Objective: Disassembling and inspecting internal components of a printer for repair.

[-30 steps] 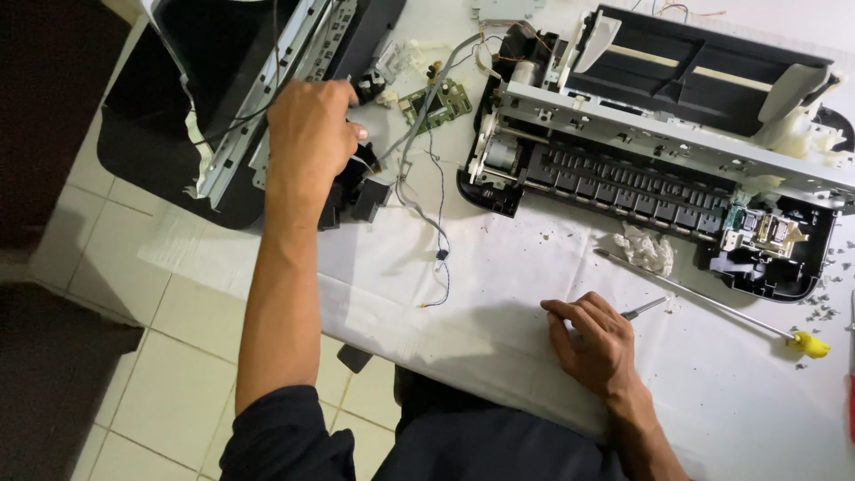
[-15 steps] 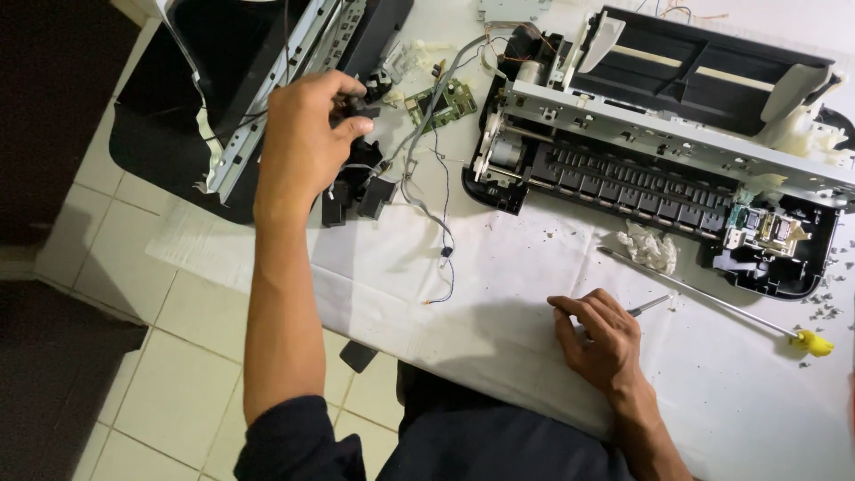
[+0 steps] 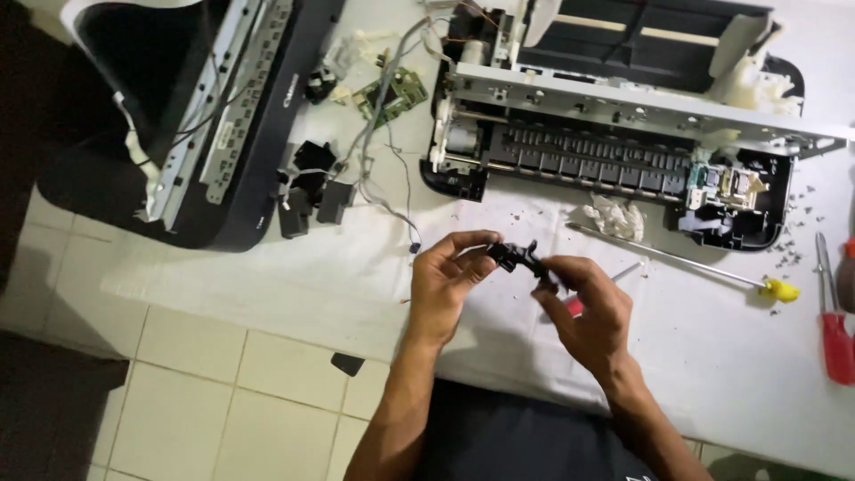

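Both hands meet over the white cloth near the table's front edge. My left hand and my right hand pinch a small black plastic part between their fingertips. Under my right palm a bit of a red-handled tool shows on the cloth. Behind the hands lies the opened printer chassis with its metal rail and black rollers. A crumpled white tissue lies just beyond my right hand.
The black printer cover lies upside down at the left, partly over the table edge. Loose black parts, a green circuit board and grey wires sit between. A long metal rod with a yellow end and a red screwdriver lie at the right.
My left hand left the printer cover and came back to the middle with a small black part. My right hand rose off the cloth and joined it on the part.
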